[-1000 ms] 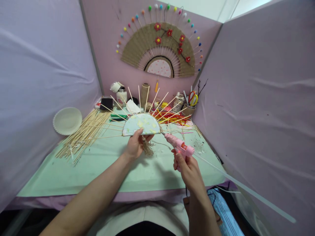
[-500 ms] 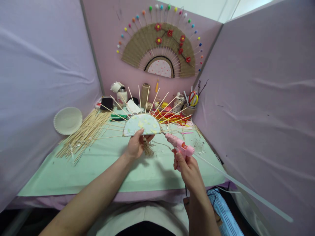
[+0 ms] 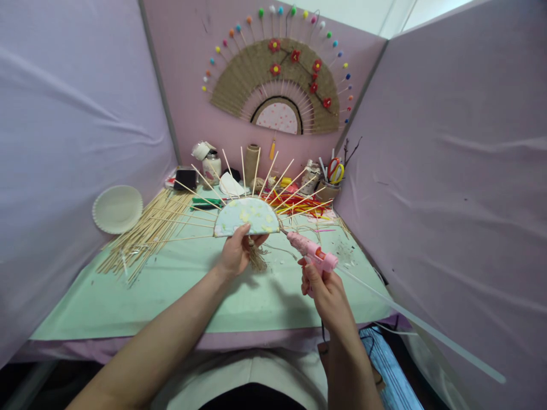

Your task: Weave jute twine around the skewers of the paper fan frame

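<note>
My left hand [image 3: 236,250] grips the flat lower edge of a pale blue half-round piece [image 3: 247,217] with yellow patches, thumb in front. Thin wooden sticks fan out from its curved rim, and a twine tassel [image 3: 257,257] hangs below it. My right hand [image 3: 321,283] is closed around the handle of a pink glue gun [image 3: 311,249]. The gun's nozzle is at the right corner of the half-round piece. A long clear glue stick [image 3: 427,323] trails from the gun's back end toward the lower right.
A pile of wooden sticks [image 3: 145,233] and a scalloped white plate [image 3: 117,209] are at the left. Red and yellow strips [image 3: 299,205], jars and a scissors cup [image 3: 328,189] line the back. A decorated fan [image 3: 239,74] hangs on the wall.
</note>
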A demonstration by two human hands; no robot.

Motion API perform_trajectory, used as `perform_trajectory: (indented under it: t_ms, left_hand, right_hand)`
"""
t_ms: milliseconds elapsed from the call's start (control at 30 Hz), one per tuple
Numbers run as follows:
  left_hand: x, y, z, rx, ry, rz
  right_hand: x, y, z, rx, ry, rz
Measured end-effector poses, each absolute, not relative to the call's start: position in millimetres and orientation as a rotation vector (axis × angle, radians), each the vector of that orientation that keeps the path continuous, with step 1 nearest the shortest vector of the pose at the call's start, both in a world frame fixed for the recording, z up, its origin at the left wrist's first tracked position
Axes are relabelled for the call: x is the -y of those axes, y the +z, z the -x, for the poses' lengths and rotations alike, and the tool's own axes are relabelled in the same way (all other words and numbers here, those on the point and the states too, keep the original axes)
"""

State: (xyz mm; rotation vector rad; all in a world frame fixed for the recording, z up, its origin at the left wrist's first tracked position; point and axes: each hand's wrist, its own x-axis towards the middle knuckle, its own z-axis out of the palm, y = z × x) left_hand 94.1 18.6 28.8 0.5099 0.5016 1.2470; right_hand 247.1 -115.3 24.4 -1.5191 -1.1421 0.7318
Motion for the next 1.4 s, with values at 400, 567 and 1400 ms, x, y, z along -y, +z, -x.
perform_trajectory:
  t_ms: [400, 567, 1400]
  left_hand:
    - [-19, 27, -94, -0.508, 1.248, -0.553]
    - [-19, 25, -94, -0.51, 1.257, -0.571]
    - [-19, 21, -95, -0.517, 1.311, -0.664]
  right_hand:
    - [116, 23, -248, 1.152, 0.721, 1.522]
    - [117, 24, -247, 1.157, 0.687, 1.565]
    - [120, 31, -247, 1.224, 0.58, 1.648]
